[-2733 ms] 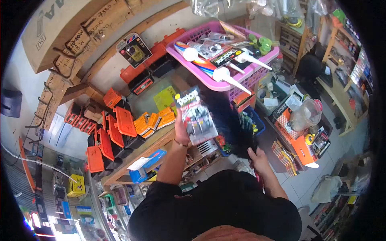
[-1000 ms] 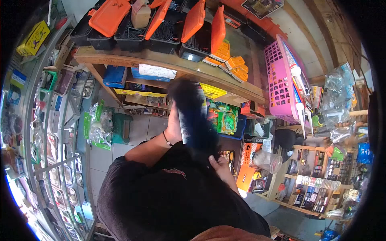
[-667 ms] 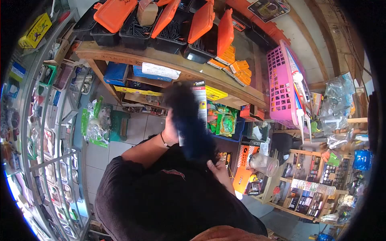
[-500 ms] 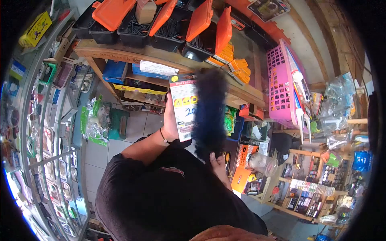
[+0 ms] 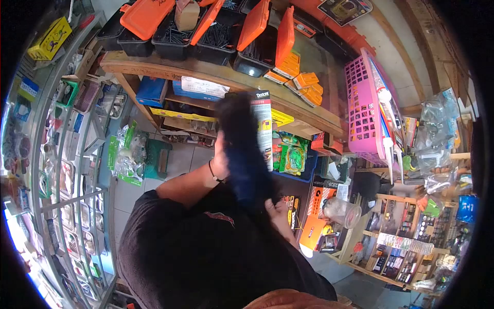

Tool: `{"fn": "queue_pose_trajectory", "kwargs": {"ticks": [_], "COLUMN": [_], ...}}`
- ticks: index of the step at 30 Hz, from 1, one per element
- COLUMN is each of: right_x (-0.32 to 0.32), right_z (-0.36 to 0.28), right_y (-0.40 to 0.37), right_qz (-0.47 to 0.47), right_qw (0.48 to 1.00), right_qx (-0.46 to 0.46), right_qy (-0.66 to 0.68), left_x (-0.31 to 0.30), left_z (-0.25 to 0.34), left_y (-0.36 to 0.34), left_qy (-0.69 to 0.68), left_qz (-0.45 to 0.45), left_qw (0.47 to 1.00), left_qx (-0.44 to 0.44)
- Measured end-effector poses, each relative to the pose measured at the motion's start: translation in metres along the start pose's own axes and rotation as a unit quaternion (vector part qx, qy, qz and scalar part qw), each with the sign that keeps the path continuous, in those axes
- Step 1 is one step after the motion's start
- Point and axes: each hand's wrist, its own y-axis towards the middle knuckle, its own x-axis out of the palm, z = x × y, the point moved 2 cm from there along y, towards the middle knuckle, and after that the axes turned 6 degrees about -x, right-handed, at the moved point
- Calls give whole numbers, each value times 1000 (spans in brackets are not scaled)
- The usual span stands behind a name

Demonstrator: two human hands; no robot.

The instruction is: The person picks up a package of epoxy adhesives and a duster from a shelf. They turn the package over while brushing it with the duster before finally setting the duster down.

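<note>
"Where's the printed pack (image 5: pixel 264 129)?"

"In front of the wooden counter (image 5: pixel 175 66), off its near edge. The left hand (image 5: pixel 220 160) grasps it by one side, probably to keep its face flat and steady while leaving that face uncovered by fingers."

"And the right hand (image 5: pixel 279 215)?"

"Its fingers are curled around the lower end of a dark, fluffy duster (image 5: pixel 242 149), also in front of the counter. Gripping the end lets the bristles slant across the pack."

"Why are the orange lids (image 5: pixel 256 24) up?"

"Perhaps to leave the black bins (image 5: pixel 218 38) on the counter easy to reach into. The pink basket (image 5: pixel 355 103), at the counter's right end, seems to keep its nozzled tubes together."

"What can't you make out?"

"The duster is blurred and covers much of the pack, plus the left fingertips. Its handle is hidden, and I can't tell whether the bristles touch the card."
</note>
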Motion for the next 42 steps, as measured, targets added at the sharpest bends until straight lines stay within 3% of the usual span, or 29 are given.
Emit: {"fn": "queue_pose_trajectory", "kwargs": {"ticks": [1, 4, 5, 6, 9, 10, 11, 13, 14, 15, 17, 18, 21, 22, 23, 25, 26, 28, 29, 31, 32, 33, 35, 37, 38, 39, 40, 41, 42], "right_x": [2, 3, 2, 4, 4, 6, 2, -1, -5, -5, -2, 10, -2, -3, -5, -5, -6, -1, -4, -6, -5, 0, 5, 8, -7, -7, -6, -4, 3], "right_z": [1, -6, -15, -23, -26, -13, -4, -10, 18, 21, 21, -15, -5, 16, 38, 39, 32, -4, 4, 15, 21, 13, -8, -24, 0, 4, 6, 6, -7], "right_y": [1, 1, -3, -6, -3, 4, 2, 2, 7, 10, 15, 13, 16, 19, 23, 24, 23, 16, 15, 15, 13, 11, 9, 7, 12, 12, 11, 12, 10], "right_qz": [0, 30, -26, -79, 19, 15, 12, -12, -48, -47, 23, 39, -57, -48, -45, -10, -11, 10, 12, -90, -86, -29, 23, 32, -65, -62, -40, -24, 15], "right_qw": [1000, 988, 998, 993, 999, 993, 993, 998, 987, 986, 994, 995, 997, 995, 996, 991, 991, 988, 988, 994, 994, 999, 998, 987, 998, 998, 992, 975, 1000], "right_qx": [1, 15, -31, -76, 12, 19, 19, -13, -47, -49, -57, -44, 28, -37, -37, -80, -79, 41, 42, -20, -19, -22, -25, 32, 1, 1, -27, -56, 10], "right_qy": [-1, 150, 48, -54, -24, 113, 113, -60, -149, -150, -95, 86, 41, -75, -74, -103, -107, 150, 149, -60, -60, -6, 43, 154, -15, -14, -112, -212, -13], "left_x": [-3, -7, 1, -4, 0, -12, -27, -5, -26, 2, 1, -7, 10, -6, -32, -19, -11, -8, -11, -8, -17, -5, -4, -12, -14, -12, -14, -28, -22], "left_z": [-1, -3, -4, -3, -3, -1, -1, -3, -8, -3, -1, 3, 2, 0, -5, -4, -2, 0, -1, -3, -7, -8, 0, 0, -2, -3, -4, -6, -2], "left_y": [0, 1, 1, 4, -2, -2, 0, 1, 2, -1, 1, 3, 4, 5, 13, 5, 4, 4, 3, 1, 4, 6, 2, 2, 3, 3, 0, 7, 4], "left_qy": [-15, -19, -17, 96, -17, -9, -24, -52, 60, 120, -39, -2, -40, -36, 90, 33, -12, -55, -56, 58, 51, 164, -39, -93, -51, -8, 8, 67, 0], "left_qz": [-50, -50, -55, 31, -44, -30, -79, -25, -37, 25, -98, -51, -74, -75, 1, -133, -108, -57, -57, -98, -21, 67, -56, -101, -81, -63, 14, 7, -18], "left_qw": [998, 997, 997, 995, 998, 998, 995, 996, 997, 992, 994, 997, 996, 996, 996, 990, 994, 995, 995, 993, 997, 984, 996, 989, 994, 997, 999, 998, 1000], "left_qx": [39, 52, 42, -7, 35, 50, 58, 67, 36, -19, 27, 52, 32, 36, -21, 1, 25, 61, 60, 35, -55, 3, 52, 46, 51, 55, -39, -18, 24]}}
